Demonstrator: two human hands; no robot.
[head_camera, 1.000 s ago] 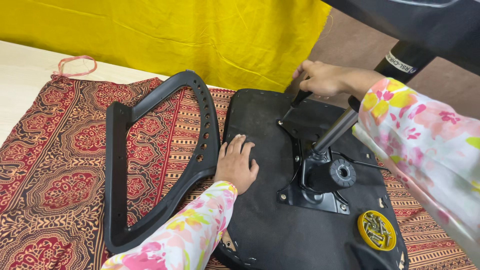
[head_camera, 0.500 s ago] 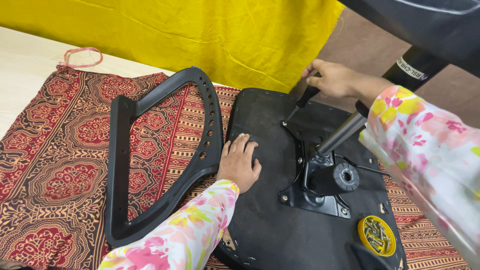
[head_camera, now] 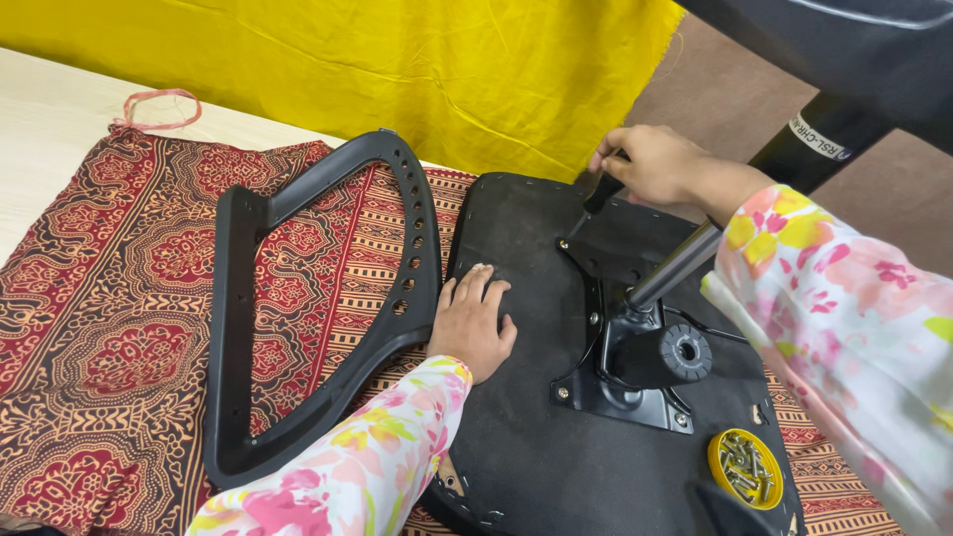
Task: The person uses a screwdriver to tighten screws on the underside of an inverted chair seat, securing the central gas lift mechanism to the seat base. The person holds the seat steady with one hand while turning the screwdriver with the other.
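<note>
Nearest us, the yellow dish of screws (head_camera: 747, 469) sits on the upturned seat base (head_camera: 526, 427), close to its near corner. Left hand (head_camera: 475, 323) lies flat on the base, fingers spread, holding nothing, just beside the black backrest frame (head_camera: 328, 298) on the patterned cloth (head_camera: 89, 328). Past the metal mechanism plate (head_camera: 635, 377), the right hand (head_camera: 650, 164) is closed around a screwdriver (head_camera: 596, 199), tip at the plate's far corner. If that tip slips, it could gouge the base; a jolt could spill the screws.
</note>
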